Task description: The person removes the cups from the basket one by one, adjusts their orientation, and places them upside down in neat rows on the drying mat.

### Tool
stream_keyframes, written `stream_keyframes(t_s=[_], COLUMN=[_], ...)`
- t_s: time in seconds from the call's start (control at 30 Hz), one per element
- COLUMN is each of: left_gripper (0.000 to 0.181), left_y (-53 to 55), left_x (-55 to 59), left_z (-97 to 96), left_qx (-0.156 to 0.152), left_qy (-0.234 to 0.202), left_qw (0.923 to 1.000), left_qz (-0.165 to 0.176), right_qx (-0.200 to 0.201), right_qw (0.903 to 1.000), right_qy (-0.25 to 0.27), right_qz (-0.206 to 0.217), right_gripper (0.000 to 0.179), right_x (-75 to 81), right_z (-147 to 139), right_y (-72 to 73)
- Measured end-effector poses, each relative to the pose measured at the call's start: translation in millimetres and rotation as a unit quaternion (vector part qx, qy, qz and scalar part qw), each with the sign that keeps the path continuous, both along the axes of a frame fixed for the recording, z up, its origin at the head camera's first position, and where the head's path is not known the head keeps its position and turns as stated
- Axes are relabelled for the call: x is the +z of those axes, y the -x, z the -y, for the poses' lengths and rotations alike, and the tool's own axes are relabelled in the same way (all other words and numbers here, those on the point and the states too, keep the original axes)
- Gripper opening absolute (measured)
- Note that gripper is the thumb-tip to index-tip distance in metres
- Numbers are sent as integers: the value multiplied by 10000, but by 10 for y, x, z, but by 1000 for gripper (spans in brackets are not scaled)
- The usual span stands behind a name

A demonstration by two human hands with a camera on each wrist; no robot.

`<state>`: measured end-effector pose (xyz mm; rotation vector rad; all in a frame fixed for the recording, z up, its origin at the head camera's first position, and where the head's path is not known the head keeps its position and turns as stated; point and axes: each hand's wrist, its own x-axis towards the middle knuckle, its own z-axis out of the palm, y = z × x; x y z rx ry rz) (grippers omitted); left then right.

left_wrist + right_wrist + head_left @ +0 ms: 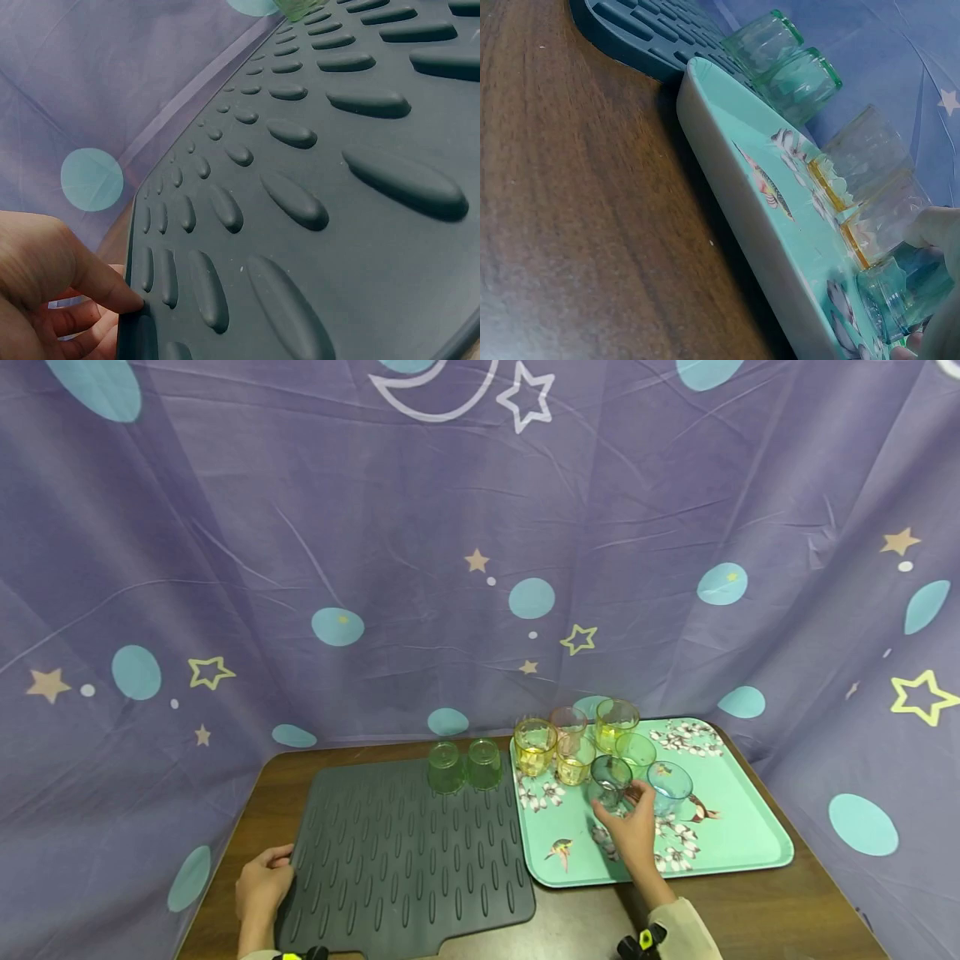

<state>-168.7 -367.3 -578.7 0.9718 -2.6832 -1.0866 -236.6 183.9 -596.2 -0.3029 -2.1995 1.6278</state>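
Note:
My right hand [635, 827] holds a dark smoky-teal glass [611, 770] over the near middle of the mint-green tray [750, 852], with thumb and fingers on opposite sides of it. In the right wrist view the held glass [885, 300] is partly hidden behind the hand. To its right stands a blue glass [670, 785], to its upper right a green glass [636, 752]. My left hand [262, 885] pinches the left edge of a dark grey ridged drying mat [405, 860]; in the left wrist view its thumb [112, 289] presses the mat's rim, fingers below.
Two green glasses [446, 768] stand upside down at the mat's far right corner. On the tray's far left are a yellow glass [536, 747], a pink glass [567, 722] and a yellow-green glass [617, 722]. A purple curtain [420, 527] hangs behind the wooden table [810, 910].

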Motion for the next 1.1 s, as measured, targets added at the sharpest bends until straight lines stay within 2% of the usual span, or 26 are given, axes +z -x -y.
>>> stream_keyframes(t_s=[0.4, 0.7, 0.87, 1.1], left_gripper=[45, 45, 45, 43], left_y=[2, 3, -2, -11], left_x=[-15, 14, 12, 10], left_z=[-8, -14, -28, -8], left_qx=[35, 32, -16, 26], left_qy=[7, 11, 55, 6], left_qw=[10000, 10000, 9999, 10000], left_qz=[12, -69, -130, -46], right_qx=[230, 539, 856, 1608], right_qw=[9989, 9967, 9922, 9798], right_qy=[-193, 85, 145, 121], right_qz=[354, 600, 898, 1183], right_gripper=[80, 78, 80, 80], right_x=[-23, 7, 57, 149], right_z=[-9, -33, -117, -273], right_y=[69, 68, 110, 134])
